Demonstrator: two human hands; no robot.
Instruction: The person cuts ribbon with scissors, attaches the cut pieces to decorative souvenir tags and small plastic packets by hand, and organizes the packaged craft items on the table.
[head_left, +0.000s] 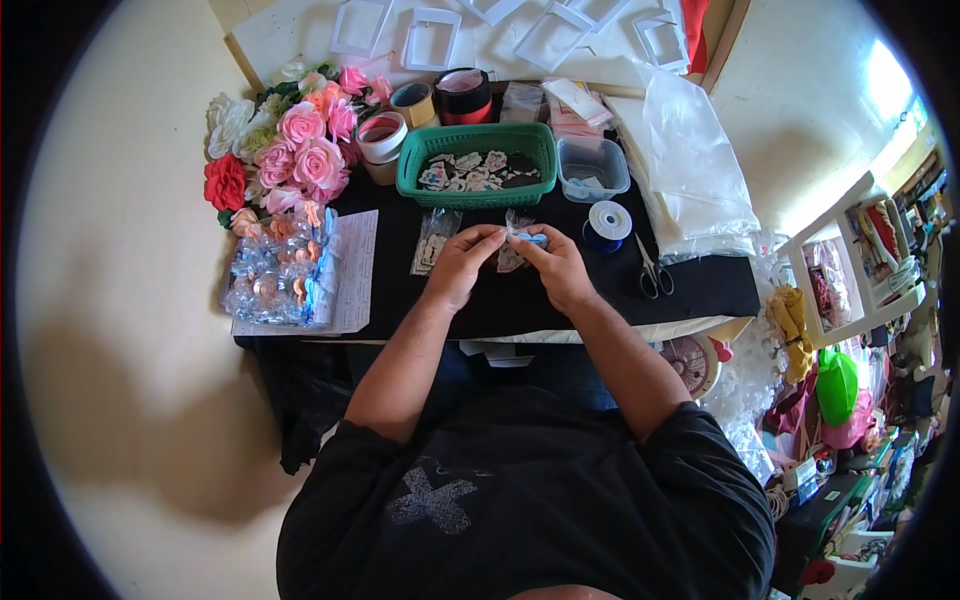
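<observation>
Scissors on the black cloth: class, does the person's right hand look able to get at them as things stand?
Probably yes: the scissors lie to the right of the right hand, with bare black cloth between them, though that hand seems busy with a small blue item.

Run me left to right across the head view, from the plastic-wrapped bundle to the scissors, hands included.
Plastic-wrapped bundle → left hand → right hand → blue-and-white spool → scissors.

Basket (475, 139) on surface (510, 315) behind left hand (463, 265) and right hand (563, 270); flowers (300, 150) left, tub (592, 153), spool (610, 220) and scissors (652, 267) right.
</observation>
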